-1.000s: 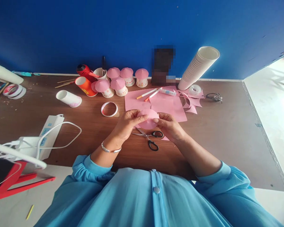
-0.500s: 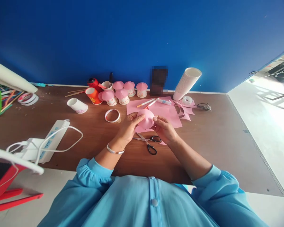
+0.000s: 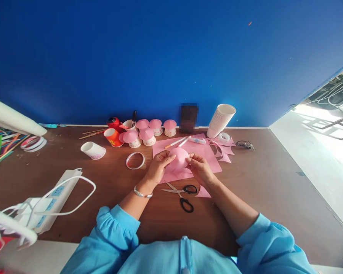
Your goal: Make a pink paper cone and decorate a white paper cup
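My left hand (image 3: 157, 167) and my right hand (image 3: 198, 167) both pinch a pink paper cone (image 3: 179, 159), holding it just above a pink paper sheet (image 3: 205, 150) on the brown table (image 3: 260, 182). Black-handled scissors (image 3: 183, 193) lie open on the table right below my hands. A small pink scrap (image 3: 203, 192) rests beside the scissors. Behind the sheet stand several paper cups topped with pink cones (image 3: 148, 133).
A tilted stack of white cups (image 3: 220, 120) leans at the back wall. Nearby lie a tape roll (image 3: 224, 137), a tape ring (image 3: 135, 160), pens (image 3: 177, 142), a glue tube (image 3: 197, 140), an orange cup (image 3: 112, 137), a fallen white cup (image 3: 93, 150) and a power strip (image 3: 50, 201).
The view has tilted up, so everything sits lower in the frame. My hands keep holding the pink cone and have shifted it slightly away from the scissors, over the pink sheet.
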Demonstrator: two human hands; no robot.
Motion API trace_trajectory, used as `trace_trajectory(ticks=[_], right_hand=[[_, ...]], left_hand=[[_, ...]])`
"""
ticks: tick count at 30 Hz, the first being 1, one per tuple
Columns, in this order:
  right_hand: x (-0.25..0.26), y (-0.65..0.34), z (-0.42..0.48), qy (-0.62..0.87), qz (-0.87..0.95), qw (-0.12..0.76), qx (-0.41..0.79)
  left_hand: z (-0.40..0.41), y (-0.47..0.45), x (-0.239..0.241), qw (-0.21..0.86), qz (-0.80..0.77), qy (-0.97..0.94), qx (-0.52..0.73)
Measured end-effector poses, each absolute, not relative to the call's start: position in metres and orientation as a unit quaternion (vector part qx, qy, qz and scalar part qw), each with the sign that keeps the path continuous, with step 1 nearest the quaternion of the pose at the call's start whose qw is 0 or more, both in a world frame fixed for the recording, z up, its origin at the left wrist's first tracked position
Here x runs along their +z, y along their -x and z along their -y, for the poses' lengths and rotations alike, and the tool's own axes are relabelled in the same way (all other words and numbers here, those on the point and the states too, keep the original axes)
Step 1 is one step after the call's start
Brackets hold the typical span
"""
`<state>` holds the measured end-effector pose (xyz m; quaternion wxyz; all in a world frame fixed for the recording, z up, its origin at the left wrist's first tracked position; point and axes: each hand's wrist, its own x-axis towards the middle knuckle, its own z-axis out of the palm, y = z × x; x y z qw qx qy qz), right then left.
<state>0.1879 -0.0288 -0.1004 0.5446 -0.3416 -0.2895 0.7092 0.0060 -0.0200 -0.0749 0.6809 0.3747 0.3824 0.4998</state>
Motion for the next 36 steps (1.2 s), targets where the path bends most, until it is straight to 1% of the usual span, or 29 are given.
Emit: trace_trajectory(ticks=[4,15,24,31,36], right_hand=[[-0.111,-0.192,0.031,0.361,0.276,0.545,0.705],[-0.113,-0.194,0.040,0.407,0.233,0.514,0.718],[-0.107,-0.191,0.039,0.407,0.276,0.515,0.702],[-0.110,-0.193,0.035,0.395,0.290,0.529,0.692],[-0.103,-0.191,0.035,0.380,0.309,0.534,0.689]], left_hand=[[0.024,-0.009,-0.088,0.681,-0.381,-0.369,0.505],[0.026,-0.008,-0.103,0.677,-0.395,-0.378,0.493],[0.025,0.002,-0.100,0.667,-0.375,-0.429,0.481],[0.025,0.004,-0.102,0.693,-0.358,-0.452,0.432],[0.028,-0.001,-0.103,0.694,-0.345,-0.459,0.434]])
